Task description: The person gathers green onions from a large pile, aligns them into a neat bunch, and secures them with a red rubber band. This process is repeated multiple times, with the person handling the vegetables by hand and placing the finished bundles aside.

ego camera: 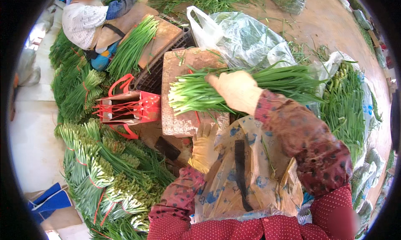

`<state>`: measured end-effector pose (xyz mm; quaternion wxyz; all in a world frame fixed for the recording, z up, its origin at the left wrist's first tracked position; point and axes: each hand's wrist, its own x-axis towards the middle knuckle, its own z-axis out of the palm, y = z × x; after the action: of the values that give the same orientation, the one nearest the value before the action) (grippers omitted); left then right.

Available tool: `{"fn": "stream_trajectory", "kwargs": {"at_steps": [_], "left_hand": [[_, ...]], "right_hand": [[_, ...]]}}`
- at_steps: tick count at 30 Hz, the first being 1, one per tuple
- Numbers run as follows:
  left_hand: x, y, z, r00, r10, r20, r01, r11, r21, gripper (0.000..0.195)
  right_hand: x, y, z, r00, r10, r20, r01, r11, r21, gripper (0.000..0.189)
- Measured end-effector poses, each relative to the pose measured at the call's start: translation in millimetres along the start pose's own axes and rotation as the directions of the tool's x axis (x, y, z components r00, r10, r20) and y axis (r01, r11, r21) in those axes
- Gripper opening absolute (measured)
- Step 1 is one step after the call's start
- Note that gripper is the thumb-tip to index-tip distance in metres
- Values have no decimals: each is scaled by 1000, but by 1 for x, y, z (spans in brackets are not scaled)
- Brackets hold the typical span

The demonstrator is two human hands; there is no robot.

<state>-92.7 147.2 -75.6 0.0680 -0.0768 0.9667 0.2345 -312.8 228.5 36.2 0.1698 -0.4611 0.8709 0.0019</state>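
A loose bunch of flat green leaves with pale stem ends, like garlic chives, lies across a worn, board-like stand. My right hand rests over the middle of the bunch, its fingers mostly hidden on the leaves; whether it grips them cannot be told. My left hand, in a yellowish glove, is at the stand's near edge below the bunch, fingers pointing to the edge. A red tie shows under the bunch. Left of the stand, a red bag holds many red ties.
Tied bunches are heaped at the left. A clear plastic bag lies beyond the stand, and an open bag of greens at the right. Another person sits at the upper left beside a second board bearing greens.
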Motion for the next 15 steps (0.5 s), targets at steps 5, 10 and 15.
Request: {"fn": "stream_trajectory", "kwargs": {"at_steps": [5, 10, 15], "left_hand": [[0, -22, -1, 999, -44, 10, 45, 999, -20, 78], [44, -49, -26, 957, 151, -248, -174, 982, -72, 64], [131, -85, -76, 913, 114, -392, -111, 993, 30, 43]], "right_hand": [[56, -11, 67, 992, -118, -34, 119, 991, 54, 64], [73, -14, 163, 952, 61, -300, -24, 992, 127, 80], [75, -16, 161, 964, 77, -256, -29, 982, 185, 74]]}}
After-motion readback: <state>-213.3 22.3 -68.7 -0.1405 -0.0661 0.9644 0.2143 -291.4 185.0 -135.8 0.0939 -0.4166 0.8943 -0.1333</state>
